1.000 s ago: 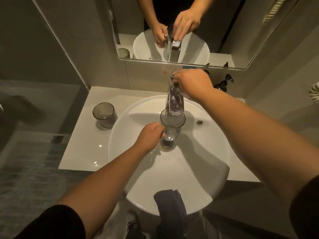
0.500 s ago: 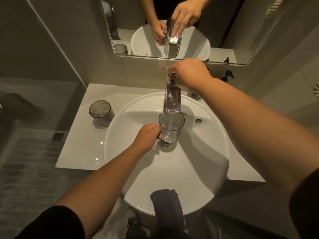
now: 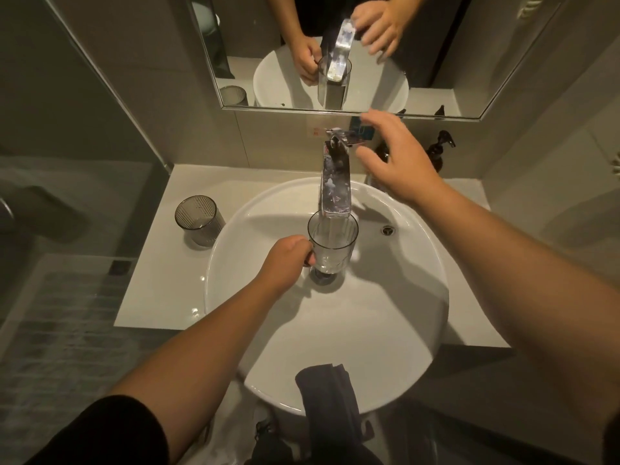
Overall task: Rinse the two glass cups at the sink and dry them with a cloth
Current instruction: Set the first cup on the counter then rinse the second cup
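My left hand [image 3: 288,258] grips a clear glass cup [image 3: 332,245] upright, right under the spout of the chrome tap [image 3: 335,182], above the drain of the round white sink [image 3: 385,330]. My right hand [image 3: 399,162] hovers with fingers spread just right of the tap's lever, not touching it. A second ribbed glass cup [image 3: 199,221] stands on the counter to the left of the basin. A dark cloth [image 3: 330,397] hangs over the sink's near rim.
A mirror [image 3: 453,55] hangs on the wall above the tap. Dark pump bottles [image 3: 439,151] stand at the back right of the white counter [image 3: 151,290]. A glass partition runs along the left.
My right hand has let go of the tap lever and drawn back to the right with fingers spread. The left hand still holds the cup under the spout.
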`<state>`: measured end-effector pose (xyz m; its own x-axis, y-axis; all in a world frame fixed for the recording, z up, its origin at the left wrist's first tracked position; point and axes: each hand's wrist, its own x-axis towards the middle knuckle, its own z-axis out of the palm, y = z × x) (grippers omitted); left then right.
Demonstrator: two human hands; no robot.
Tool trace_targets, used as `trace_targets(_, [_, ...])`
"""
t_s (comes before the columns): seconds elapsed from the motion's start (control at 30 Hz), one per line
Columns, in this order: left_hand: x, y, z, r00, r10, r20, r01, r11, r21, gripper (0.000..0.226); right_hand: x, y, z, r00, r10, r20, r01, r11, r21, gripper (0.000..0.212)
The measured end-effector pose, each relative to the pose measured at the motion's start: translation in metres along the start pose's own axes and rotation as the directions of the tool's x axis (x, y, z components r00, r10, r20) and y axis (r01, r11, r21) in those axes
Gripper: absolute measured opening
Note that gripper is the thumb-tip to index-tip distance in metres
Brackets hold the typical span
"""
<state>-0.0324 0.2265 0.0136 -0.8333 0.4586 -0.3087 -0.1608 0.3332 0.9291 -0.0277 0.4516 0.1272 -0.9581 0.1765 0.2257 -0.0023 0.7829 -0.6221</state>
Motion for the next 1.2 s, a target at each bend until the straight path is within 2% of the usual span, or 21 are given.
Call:
trace_targets(0.07, [-0.001, 0.001, 0.000, 1.000, 0.009, -0.003, -0.009, 1.000, 0.003, 0.022, -0.024, 0.019, 0.008, 0.990, 0.138, -0.007, -0.137, 0.986, 0.095, 0.053])
trace_targets(0.2, [-0.001, 0.003, -0.002, 0.999, 0.031, -0.016, -0.031, 0.999, 0.016, 0.023, -0.074, 0.047, 0.035, 0.906, 0.366, 0.213, -0.407, 0.892, 0.196, 0.071])
trace_targets(0.33, [0.000, 0.006, -0.003, 0.999, 0.023, -0.030, -0.023, 1.000, -0.019, 0.019, -0.095, 0.057, 0.066, 0.840, 0.361, 0.406, -0.471, 0.856, 0.212, 0.105])
trace_targets(0.4, [0.002, 0.006, -0.003, 1.000, -0.003, -0.017, 0.001, 0.997, -0.083, 0.024, -0.096, 0.056, 0.077, 0.810, 0.325, 0.489, -0.487, 0.837, 0.251, 0.113])
trace_targets(0.47, [0.003, 0.008, -0.003, 0.998, -0.058, 0.003, 0.057, 0.980, -0.188, 0.026, -0.094, 0.055, 0.085, 0.794, 0.261, 0.548, -0.501, 0.792, 0.349, 0.104])
trace_targets(0.57, [0.004, 0.014, -0.003, 0.986, -0.164, 0.040, 0.168, 0.934, -0.315, 0.034, -0.092, 0.047, 0.094, 0.762, 0.267, 0.590, -0.597, 0.642, 0.480, 0.085])
trace_targets(0.67, [0.004, 0.018, -0.006, 0.961, -0.267, 0.076, 0.277, 0.909, -0.310, 0.034, -0.093, 0.047, 0.105, 0.737, 0.247, 0.629, -0.644, 0.540, 0.542, 0.080])
trace_targets(0.8, [0.004, 0.018, -0.005, 0.928, -0.357, 0.111, 0.372, 0.857, -0.355, 0.035, -0.097, 0.041, 0.108, 0.724, 0.219, 0.654, -0.674, 0.428, 0.602, 0.054])
trace_targets(0.93, [0.006, 0.016, -0.003, 0.925, -0.365, 0.109, 0.378, 0.843, -0.384, 0.038, -0.098, 0.038, 0.108, 0.717, 0.252, 0.650, -0.691, 0.382, 0.614, 0.057])
trace_targets(1.2, [0.007, 0.017, 0.001, 0.947, -0.319, 0.034, 0.309, 0.881, -0.358, 0.028, -0.103, 0.037, 0.108, 0.682, 0.326, 0.655, -0.731, 0.289, 0.618, 0.046])
